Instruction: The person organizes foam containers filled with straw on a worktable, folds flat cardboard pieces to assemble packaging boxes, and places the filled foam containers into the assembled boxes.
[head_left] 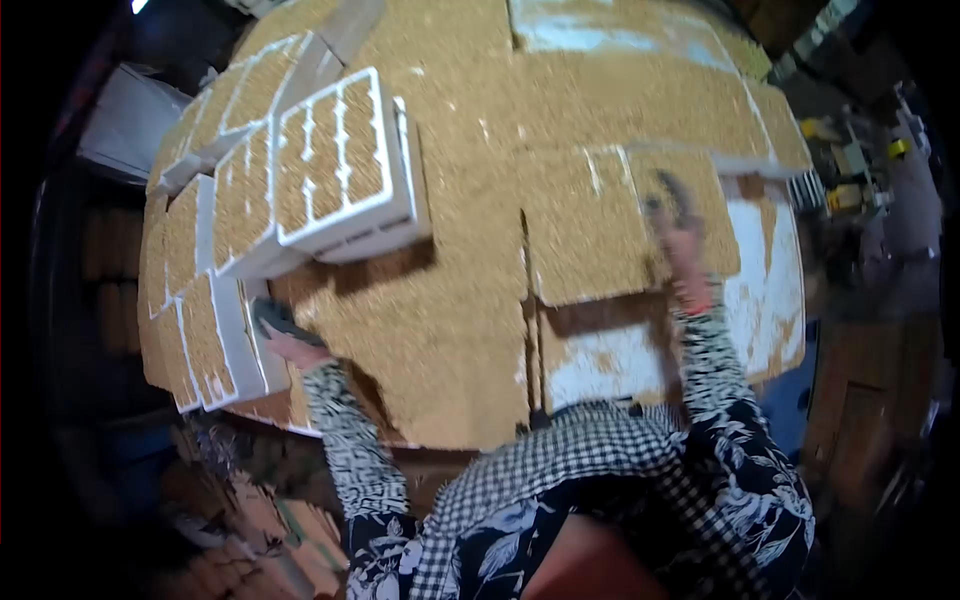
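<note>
My left hand (290, 338), in a dark partial glove, rests with stretched fingers against the side of a white tray (251, 355) at the lower left. That tray's top is covered with tan, grainy material. My right hand (682, 240), also partly gloved and blurred by motion, lies over a tan-covered slab (705, 205) at the right. Its fingers look spread on the grainy surface. Beside this slab, to its left, is another tan-covered slab (585, 235) with a white line between them.
Stacked white trays (335, 165) with tan, divided tops stand at the left. Tan grains coat the wide table surface (455, 330). Bare white patches (615, 360) show near the front and right. Blurred clutter (850, 175) lies beyond the right edge.
</note>
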